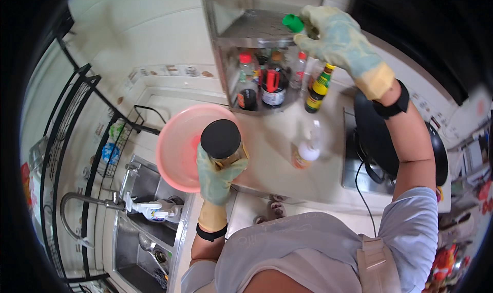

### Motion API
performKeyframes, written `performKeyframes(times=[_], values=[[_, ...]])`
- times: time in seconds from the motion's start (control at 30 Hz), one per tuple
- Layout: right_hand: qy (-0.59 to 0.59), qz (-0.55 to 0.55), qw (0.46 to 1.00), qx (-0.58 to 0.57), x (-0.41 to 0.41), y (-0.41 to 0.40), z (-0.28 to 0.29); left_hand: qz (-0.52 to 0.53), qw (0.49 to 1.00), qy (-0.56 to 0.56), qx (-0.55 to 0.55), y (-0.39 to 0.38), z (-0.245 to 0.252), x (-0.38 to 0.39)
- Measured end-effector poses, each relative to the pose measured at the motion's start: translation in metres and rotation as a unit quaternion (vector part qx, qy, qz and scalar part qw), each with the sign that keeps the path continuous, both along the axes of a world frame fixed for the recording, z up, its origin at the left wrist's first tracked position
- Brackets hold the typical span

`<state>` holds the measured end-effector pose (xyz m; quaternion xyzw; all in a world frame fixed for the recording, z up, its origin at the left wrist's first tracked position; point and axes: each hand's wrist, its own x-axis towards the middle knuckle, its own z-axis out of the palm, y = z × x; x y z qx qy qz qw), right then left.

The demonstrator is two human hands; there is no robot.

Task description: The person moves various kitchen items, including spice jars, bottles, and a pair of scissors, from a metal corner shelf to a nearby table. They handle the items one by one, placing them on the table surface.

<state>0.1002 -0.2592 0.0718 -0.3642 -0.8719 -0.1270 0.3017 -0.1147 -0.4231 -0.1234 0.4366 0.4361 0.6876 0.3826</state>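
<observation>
Both my hands wear pale green and yellow rubber gloves. My left hand [217, 177] holds a clear jar [227, 161] with a black lid [220, 138] upright, in front of a pink plastic basin [169, 154]. My right hand [335, 38] is raised at the upper tier of a metal corner shelf [250, 25], its fingers curled. A green plastic cap or small cup [293, 23] is at its fingertips; whether it is gripped or resting there is unclear. Below that hand stands a dark sauce bottle [319, 92] with a yellow cap.
Several sauce bottles [273, 88] fill the lower shelf. A blurred white-topped bottle [307, 154] stands on the counter [265, 162]. To the right, a black wok [375, 135] sits on the cooktop [349, 169]. A spray bottle [158, 210] lies at the steel sink [134, 270], beneath a black rack [86, 158].
</observation>
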Motion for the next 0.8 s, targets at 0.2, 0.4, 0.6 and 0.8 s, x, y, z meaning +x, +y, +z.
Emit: performKeyframes(times=[0.2,0.4,0.6,0.8], values=[[0.070,-0.132,0.985,-0.082,0.105,-0.095,0.003,-0.140,0.990,0.013,0.030,-0.020,0.005,0.053],[0.215,-0.177,0.911,-0.305,0.212,-0.190,-0.022,-0.279,0.915,-0.282,-0.080,-0.046,0.026,0.158],[0.288,-0.227,0.907,-0.206,0.354,-0.318,-0.109,-0.420,0.903,-0.063,0.063,-0.087,-0.010,0.301],[0.433,-0.436,0.746,-0.256,0.477,-0.496,-0.155,-0.601,0.794,-0.086,-0.012,-0.185,-0.011,0.485]])
